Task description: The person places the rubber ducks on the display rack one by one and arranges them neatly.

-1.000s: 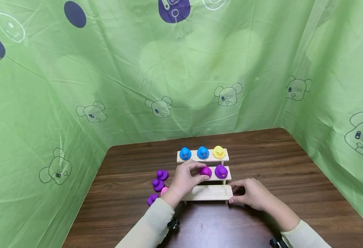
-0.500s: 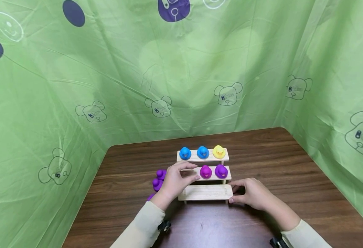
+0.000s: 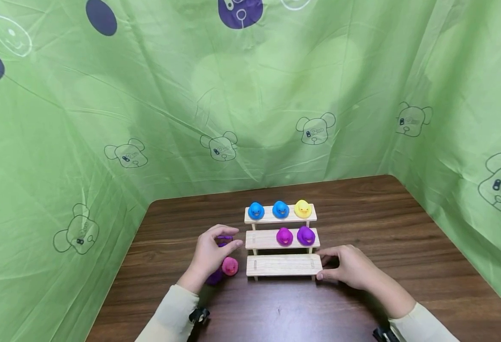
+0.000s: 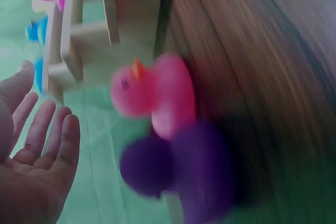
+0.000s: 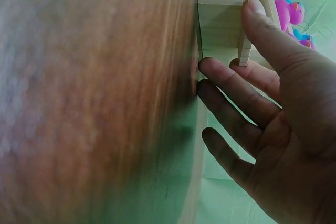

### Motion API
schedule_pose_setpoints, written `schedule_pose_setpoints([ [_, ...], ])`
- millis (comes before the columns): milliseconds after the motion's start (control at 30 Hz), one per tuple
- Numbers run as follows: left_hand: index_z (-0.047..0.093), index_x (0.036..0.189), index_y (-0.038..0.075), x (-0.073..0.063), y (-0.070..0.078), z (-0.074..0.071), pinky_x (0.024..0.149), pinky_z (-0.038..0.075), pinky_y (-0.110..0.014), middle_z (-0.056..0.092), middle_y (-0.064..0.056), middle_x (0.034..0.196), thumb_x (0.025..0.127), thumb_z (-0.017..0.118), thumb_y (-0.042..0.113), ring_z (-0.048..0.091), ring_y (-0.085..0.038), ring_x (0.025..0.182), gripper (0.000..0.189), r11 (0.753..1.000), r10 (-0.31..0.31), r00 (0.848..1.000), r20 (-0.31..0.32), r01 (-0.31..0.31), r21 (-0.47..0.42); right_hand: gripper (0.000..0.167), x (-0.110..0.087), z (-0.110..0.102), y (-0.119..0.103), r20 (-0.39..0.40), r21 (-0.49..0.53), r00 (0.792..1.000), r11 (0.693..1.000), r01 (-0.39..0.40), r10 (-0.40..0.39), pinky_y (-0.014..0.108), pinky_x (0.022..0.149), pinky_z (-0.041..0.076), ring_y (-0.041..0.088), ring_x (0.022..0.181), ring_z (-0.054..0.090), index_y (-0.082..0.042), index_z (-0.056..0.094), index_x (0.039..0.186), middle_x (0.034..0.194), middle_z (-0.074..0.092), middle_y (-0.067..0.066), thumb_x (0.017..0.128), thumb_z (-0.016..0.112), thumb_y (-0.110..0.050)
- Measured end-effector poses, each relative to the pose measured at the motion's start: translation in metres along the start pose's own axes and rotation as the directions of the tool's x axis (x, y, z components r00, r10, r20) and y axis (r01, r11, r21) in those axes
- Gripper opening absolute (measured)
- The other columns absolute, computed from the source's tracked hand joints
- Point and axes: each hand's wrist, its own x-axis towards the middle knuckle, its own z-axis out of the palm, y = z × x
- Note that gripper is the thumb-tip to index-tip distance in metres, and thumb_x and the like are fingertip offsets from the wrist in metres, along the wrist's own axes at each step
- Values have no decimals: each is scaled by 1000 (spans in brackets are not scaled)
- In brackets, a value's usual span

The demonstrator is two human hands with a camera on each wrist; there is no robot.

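Note:
A three-step wooden display stand (image 3: 282, 266) carries two blue rubber ducks (image 3: 256, 211) and a yellow duck (image 3: 303, 209) on its top step. On the middle step sit a magenta duck (image 3: 284, 236) and a purple duck (image 3: 306, 235); the lowest step is bare. My right hand (image 3: 347, 269) pinches the right end of that lowest step between thumb and fingers. Left of the stand, my left hand (image 3: 207, 252) hovers over loose ducks, fingers loosely bent and holding nothing. A pink duck (image 4: 139, 90) stands near its thumb, beside a purple duck (image 4: 202, 171). Other purple ducks are partly hidden beneath it.
The stand and ducks rest on a dark wood-grain table (image 3: 361, 204). A green curtain (image 3: 267, 104) printed with bear faces encloses the table at the back and both sides.
My left hand has let go of the magenta duck on the middle step and moved left and slightly down to the loose ducks. The right hand has stayed at the stand's end.

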Motion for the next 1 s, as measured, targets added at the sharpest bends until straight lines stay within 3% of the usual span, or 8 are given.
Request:
schedule_pose_setpoints([
  [167, 80, 110, 16, -2, -22, -22, 89, 62, -48, 74, -7, 111, 87, 88, 13, 74, -37, 100, 25, 998, -59, 998, -15, 59, 5, 56, -1, -1, -1, 6, 4, 1000, 1000, -5, 5, 39, 86, 58, 6, 95, 70, -17, 76, 124, 88, 71, -28, 79, 90, -49],
  [300, 78, 116, 9, -9, -41, -38, 94, 60, -50, 73, -12, 118, 90, 86, 13, 73, -38, 106, 28, 991, -120, 992, 38, 118, 62, 57, -1, -1, -1, 10, 6, 1000, 1000, -6, 5, 39, 86, 58, 5, 95, 70, -17, 76, 124, 88, 71, -28, 79, 89, -50],
  [400, 78, 115, 7, -13, -51, -47, 96, 58, -53, 74, -7, 117, 90, 85, 10, 72, -34, 109, 27, 984, -136, 987, 81, 126, 122, 57, 0, 0, 0, 8, 2, 1000, 1000, -3, 3, 40, 87, 58, 5, 95, 70, -17, 76, 124, 88, 71, -28, 79, 90, -49],
  [533, 79, 112, 11, -17, -57, -54, 94, 59, -51, 76, -1, 115, 88, 84, 4, 72, -25, 108, 26, 976, -142, 981, 134, 117, 181, 58, 0, 0, 0, 4, -2, 1000, 1000, -3, 3, 40, 87, 58, 5, 96, 70, -17, 76, 124, 88, 71, -28, 79, 89, -50],
  [700, 77, 116, 9, -20, -59, -55, 91, 61, -48, 73, -5, 117, 83, 79, -8, 71, -25, 107, 37, 975, -132, 974, 184, 95, 199, 58, 0, 0, 1, -1, -10, 1000, 1000, -5, 4, 40, 88, 58, 4, 96, 69, -17, 76, 124, 88, 70, -28, 79, 89, -52],
  [1000, 78, 110, 11, -21, -58, -55, 87, 62, -43, 71, 1, 108, 81, 83, -6, 70, -20, 100, 34, 957, -129, 982, 136, 88, 276, 59, 0, 0, 0, 4, -9, 1000, 1000, -4, 4, 39, 87, 58, 5, 96, 70, -18, 76, 124, 88, 70, -29, 79, 88, -54],
])
